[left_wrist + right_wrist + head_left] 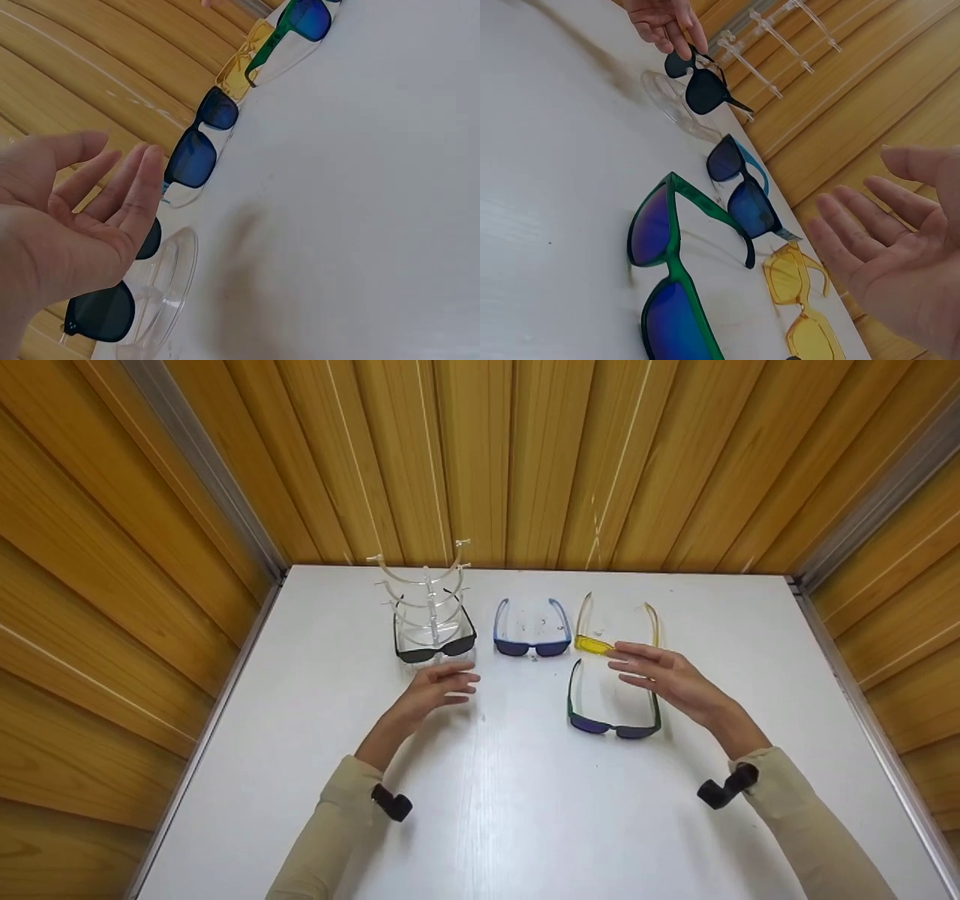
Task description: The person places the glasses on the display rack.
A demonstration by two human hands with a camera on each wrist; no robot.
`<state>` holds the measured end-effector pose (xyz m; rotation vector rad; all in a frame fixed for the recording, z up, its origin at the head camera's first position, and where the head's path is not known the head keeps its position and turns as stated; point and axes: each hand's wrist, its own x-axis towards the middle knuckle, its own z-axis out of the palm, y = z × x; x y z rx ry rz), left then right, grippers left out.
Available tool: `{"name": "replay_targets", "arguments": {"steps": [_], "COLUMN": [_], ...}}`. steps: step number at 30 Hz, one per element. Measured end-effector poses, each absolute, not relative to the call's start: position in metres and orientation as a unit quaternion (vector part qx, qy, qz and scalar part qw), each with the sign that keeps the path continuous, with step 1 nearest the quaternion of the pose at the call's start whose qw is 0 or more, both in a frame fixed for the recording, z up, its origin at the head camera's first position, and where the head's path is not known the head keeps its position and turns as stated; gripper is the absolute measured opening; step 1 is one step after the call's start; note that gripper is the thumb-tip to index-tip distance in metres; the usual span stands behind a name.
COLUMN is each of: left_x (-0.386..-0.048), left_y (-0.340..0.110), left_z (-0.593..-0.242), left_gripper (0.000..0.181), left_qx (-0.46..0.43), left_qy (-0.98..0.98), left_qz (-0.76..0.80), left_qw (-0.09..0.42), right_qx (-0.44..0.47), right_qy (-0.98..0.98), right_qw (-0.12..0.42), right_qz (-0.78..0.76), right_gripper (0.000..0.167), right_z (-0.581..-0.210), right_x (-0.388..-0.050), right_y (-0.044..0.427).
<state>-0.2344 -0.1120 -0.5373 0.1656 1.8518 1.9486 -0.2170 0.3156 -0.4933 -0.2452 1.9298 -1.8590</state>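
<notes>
Black sunglasses (pixel 437 651) sit on the lowest level of a clear glasses stand (pixel 433 607) at the back left. Just in front of them hovers my left hand (pixel 435 690), fingers relaxed and holding nothing. Blue sunglasses (pixel 532 648) rest on the table to the right of the stand. Yellow glasses (pixel 592 644) lie further right, partly hidden behind my right hand (pixel 679 682). Green-framed sunglasses (pixel 676 262) with blue-violet lenses lie nearer the front, below that hand. The right hand's fingers are extended above the glasses, and nothing is in its grasp.
A white table (pixel 480 810) carries everything. Wood-patterned panels (pixel 480 457) stand behind it and on both sides, with metal posts (pixel 217 465) at the back corners. The stand's clear upper arms stick up above the black sunglasses.
</notes>
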Motion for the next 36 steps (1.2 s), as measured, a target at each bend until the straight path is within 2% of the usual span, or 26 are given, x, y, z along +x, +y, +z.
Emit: {"name": "replay_targets", "arguments": {"steps": [5,11,18,22,28,36], "left_x": [-0.238,-0.239,-0.243,-0.245,-0.243,-0.242], "left_y": [-0.085,-0.061,-0.033,-0.018,-0.001,0.021], "left_z": [-0.542,-0.551,-0.559,-0.564,-0.567,-0.573], "left_gripper": [0.045,0.048,0.047,0.05,0.052,0.06], "left_qx": [0.077,0.093,0.1,0.097,0.08,0.068], "left_qy": [0.658,0.643,0.627,0.625,0.62,0.608], "left_qz": [0.706,0.71,0.713,0.71,0.708,0.713], "left_qw": [0.252,0.273,0.296,0.31,0.328,0.344], "right_qx": [-0.058,-0.031,-0.008,0.006,0.022,0.052], "right_qy": [0.694,0.684,0.69,0.68,0.652,0.648], "right_qw": [0.213,0.213,0.207,0.208,0.208,0.236], "right_qz": [-0.685,-0.697,-0.694,-0.704,-0.729,-0.722], "right_gripper": [0.06,0.055,0.065,0.063,0.064,0.07], "right_z": [-0.501,-0.511,-0.526,-0.535,-0.544,-0.553], "right_x": [-0.209,-0.201,-0.19,-0.184,-0.178,-0.173], "right_y": [0.337,0.357,0.376,0.384,0.39,0.384]}}
